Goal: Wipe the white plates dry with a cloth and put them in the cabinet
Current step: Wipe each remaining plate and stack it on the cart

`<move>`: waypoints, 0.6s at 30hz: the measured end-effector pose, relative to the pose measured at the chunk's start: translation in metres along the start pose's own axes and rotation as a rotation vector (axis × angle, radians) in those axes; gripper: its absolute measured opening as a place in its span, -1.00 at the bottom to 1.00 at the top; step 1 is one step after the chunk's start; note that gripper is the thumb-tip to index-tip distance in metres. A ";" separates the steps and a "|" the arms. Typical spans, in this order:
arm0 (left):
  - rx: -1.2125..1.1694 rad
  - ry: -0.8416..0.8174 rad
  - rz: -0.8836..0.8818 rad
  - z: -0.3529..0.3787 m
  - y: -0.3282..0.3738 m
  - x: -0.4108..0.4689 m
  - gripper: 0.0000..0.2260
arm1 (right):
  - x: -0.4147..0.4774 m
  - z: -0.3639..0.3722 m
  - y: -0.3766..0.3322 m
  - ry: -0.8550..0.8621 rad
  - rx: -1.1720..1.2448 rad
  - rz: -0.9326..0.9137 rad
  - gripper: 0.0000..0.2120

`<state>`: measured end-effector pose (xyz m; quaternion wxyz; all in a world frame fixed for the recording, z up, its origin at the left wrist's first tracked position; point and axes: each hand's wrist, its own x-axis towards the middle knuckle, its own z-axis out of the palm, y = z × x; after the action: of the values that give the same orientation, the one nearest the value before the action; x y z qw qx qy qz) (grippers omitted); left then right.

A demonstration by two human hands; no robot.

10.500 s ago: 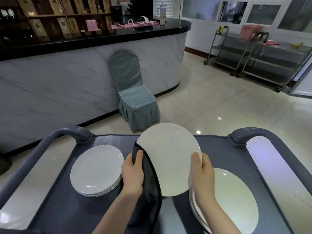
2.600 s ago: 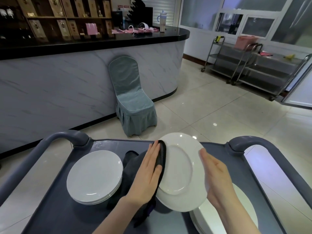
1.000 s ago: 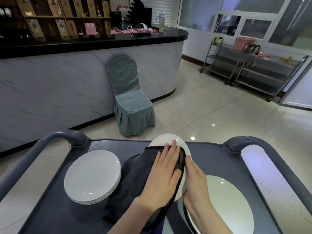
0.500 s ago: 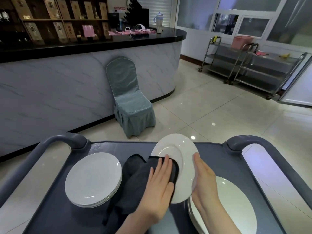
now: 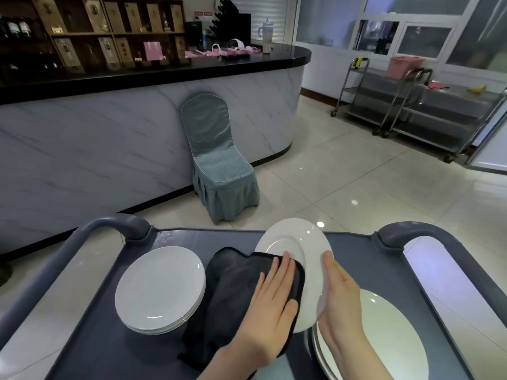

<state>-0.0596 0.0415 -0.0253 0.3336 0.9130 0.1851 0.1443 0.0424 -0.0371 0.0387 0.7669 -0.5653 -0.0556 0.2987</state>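
Observation:
A white plate (image 5: 295,242) stands tilted on its edge above the grey cart top (image 5: 178,237). My left hand (image 5: 270,305) lies flat with straight fingers on a dark cloth (image 5: 233,281), pressing it against the plate's face. My right hand (image 5: 340,294) supports the plate's right rim from behind with straight fingers. One stack of white plates (image 5: 160,287) sits on the cart at the left. Another stack of white plates (image 5: 384,338) lies at the right, partly hidden by my right forearm.
The cart has raised grey handles at the left (image 5: 109,229) and right (image 5: 411,231). Beyond it stand a covered chair (image 5: 216,160), a marble-fronted bar counter (image 5: 109,127) and steel trolleys (image 5: 411,105) on the tiled floor. No cabinet can be made out.
Over the last second my left hand and the cloth slid down the plate's face, uncovering its upper part. The plate stays upright between both hands.

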 end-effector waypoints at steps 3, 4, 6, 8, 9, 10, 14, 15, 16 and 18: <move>-0.102 0.033 -0.010 -0.009 0.000 0.008 -0.47 | -0.006 0.001 0.011 -0.031 -0.014 0.021 -0.70; -0.119 0.044 -0.038 -0.012 -0.004 0.010 -0.47 | -0.007 0.000 0.012 -0.031 -0.018 0.016 -0.71; -0.130 0.042 -0.112 -0.013 -0.017 0.008 -0.47 | -0.006 0.001 0.012 -0.006 -0.070 -0.012 -0.68; -0.155 0.000 -0.197 -0.009 -0.033 0.000 -0.46 | -0.004 0.001 0.011 0.033 -0.161 -0.064 -0.62; -0.181 -0.023 -0.238 -0.007 -0.042 -0.007 -0.46 | -0.004 0.001 0.011 0.039 -0.223 -0.101 -0.59; -0.216 -0.031 -0.273 -0.006 -0.050 -0.014 -0.49 | -0.003 0.001 0.011 0.034 -0.298 -0.145 -0.55; -0.446 0.200 -0.409 -0.022 -0.057 -0.024 -0.72 | -0.006 0.004 0.022 -0.062 -0.554 -0.340 -0.50; -0.574 0.270 -0.470 -0.033 -0.054 -0.022 -0.75 | -0.008 0.006 0.027 -0.114 -0.597 -0.390 -0.53; -0.714 0.321 -0.524 -0.044 -0.050 -0.020 -0.76 | -0.010 0.008 0.032 -0.181 -0.655 -0.447 -0.60; -0.967 0.375 -0.568 -0.067 -0.046 -0.018 -0.78 | -0.015 0.014 0.042 -0.306 -0.803 -0.584 -0.78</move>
<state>-0.1129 0.1031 -0.0087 0.6990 0.5308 0.3915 0.2762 0.0075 -0.0252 0.0095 0.5241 -0.7256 -0.4328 0.1069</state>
